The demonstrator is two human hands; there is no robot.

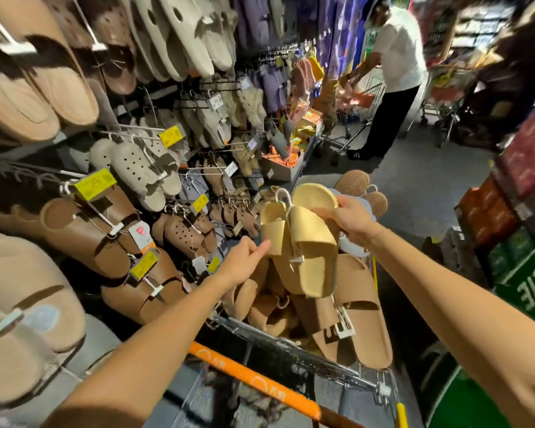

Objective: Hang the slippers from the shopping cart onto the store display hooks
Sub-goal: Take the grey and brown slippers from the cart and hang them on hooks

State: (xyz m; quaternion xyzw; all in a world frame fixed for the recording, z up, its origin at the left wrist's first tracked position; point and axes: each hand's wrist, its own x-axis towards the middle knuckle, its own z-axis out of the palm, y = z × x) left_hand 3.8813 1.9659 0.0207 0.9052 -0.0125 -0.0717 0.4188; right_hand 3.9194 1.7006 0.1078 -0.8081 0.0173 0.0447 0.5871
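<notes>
A pair of yellow slippers (309, 242) on a white hanger (283, 196) hangs in the air above the shopping cart (291, 344). My right hand (349, 223) grips the pair at its upper right side. My left hand (244, 264) reaches from the left, its index finger stretched out and touching the left slipper's edge, the other fingers curled. Several tan and brown slippers (352, 307) lie piled in the cart. The display wall on the left carries hooks (105, 217) full of brown, beige and cream slippers with yellow price tags (95, 183).
The cart's orange handle (254, 381) runs across below my arms. A person in a white shirt (396, 72) bends over another cart (362, 103) further down the aisle. Stacked boxes (491, 211) and a green sign (531, 288) stand on the right.
</notes>
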